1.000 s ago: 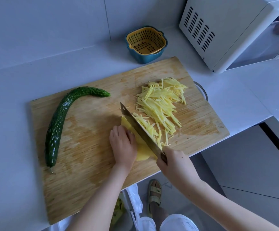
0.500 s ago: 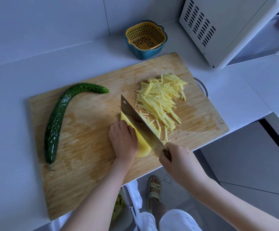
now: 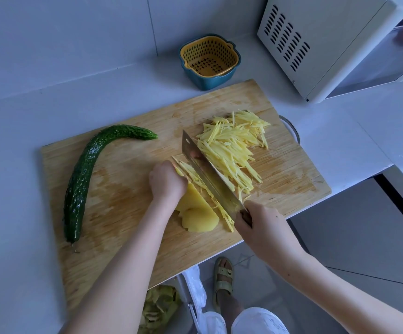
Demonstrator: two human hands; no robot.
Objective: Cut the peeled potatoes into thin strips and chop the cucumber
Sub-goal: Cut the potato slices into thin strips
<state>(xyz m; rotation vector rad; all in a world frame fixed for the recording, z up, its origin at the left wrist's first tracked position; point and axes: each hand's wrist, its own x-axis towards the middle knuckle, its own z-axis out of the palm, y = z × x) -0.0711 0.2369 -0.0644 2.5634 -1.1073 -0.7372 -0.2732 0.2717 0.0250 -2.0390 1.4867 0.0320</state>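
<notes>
Low in the frame, right of centre, the right hand [image 3: 263, 222] is wrapped tight around the cleaver [image 3: 210, 179] handle, blade slanting up-left across the cutting board [image 3: 123, 213]. Just left of the blade, the left hand [image 3: 168, 183] presses curled fingers on the stacked potato slices [image 3: 196, 213]; these look wet, firm and likely slippery, best pinned flat from above. Beyond the blade lies the pile of potato strips [image 3: 234, 145]. The whole cucumber [image 3: 82, 179], stiff and bumpy, waits at the board's left.
</notes>
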